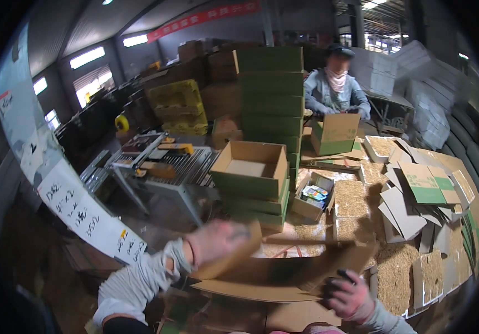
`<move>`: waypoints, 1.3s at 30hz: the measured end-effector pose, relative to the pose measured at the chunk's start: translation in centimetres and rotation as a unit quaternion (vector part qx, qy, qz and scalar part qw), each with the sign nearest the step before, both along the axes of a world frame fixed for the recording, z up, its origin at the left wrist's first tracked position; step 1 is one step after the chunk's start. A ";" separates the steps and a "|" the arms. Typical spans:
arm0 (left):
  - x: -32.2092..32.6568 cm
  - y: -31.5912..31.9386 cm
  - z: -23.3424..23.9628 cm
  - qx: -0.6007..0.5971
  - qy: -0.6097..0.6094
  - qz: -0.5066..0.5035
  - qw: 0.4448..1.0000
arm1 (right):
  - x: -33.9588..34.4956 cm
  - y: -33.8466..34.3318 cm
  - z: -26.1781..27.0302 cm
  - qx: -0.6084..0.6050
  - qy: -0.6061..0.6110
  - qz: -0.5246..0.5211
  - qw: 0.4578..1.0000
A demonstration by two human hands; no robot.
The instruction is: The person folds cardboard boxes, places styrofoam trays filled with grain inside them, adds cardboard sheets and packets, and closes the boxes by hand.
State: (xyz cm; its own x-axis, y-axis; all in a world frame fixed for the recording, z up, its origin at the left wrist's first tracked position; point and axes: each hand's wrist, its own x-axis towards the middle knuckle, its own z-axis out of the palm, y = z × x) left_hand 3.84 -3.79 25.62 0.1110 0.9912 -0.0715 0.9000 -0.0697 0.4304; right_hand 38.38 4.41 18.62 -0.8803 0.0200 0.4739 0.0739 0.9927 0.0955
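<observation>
My left hand (220, 242), in a pink glove with a dark patch and blurred by motion, is at the left end of a partly folded brown cardboard box (260, 288). At the box's right end, my right hand (350, 294), in a pink glove with dark fingertips, has its fingers on the raised cardboard. The inner side of the box faces up. Beyond it stand stacked green and brown cardboard boxes (250, 188), the top one open and hollow. A small open carton (308, 206) with colourful packets lies to the right of them.
White trays of brown granular material (350, 198) cover the right side, with loose cardboard sheets (425, 183) over some. A tall stack of green boxes (271, 96) rises ahead. A person (337, 92) handles a box across the table. A roller conveyor (181, 167) stands left, behind a pillar (80, 208) bearing writing.
</observation>
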 end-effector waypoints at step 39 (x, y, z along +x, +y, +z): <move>6.5 -4.0 -11.0 0.264 -0.110 0.089 0.954 | -1.4 -1.0 -8.2 -0.561 0.175 -0.383 0.712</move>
State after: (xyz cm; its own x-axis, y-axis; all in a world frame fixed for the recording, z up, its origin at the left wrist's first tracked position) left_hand 10.32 -7.80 14.65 -0.1070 0.8871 0.4491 0.8100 -0.1842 0.5567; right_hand 37.02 3.45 10.41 -0.2385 0.9706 -0.0316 0.4598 0.0842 -0.8840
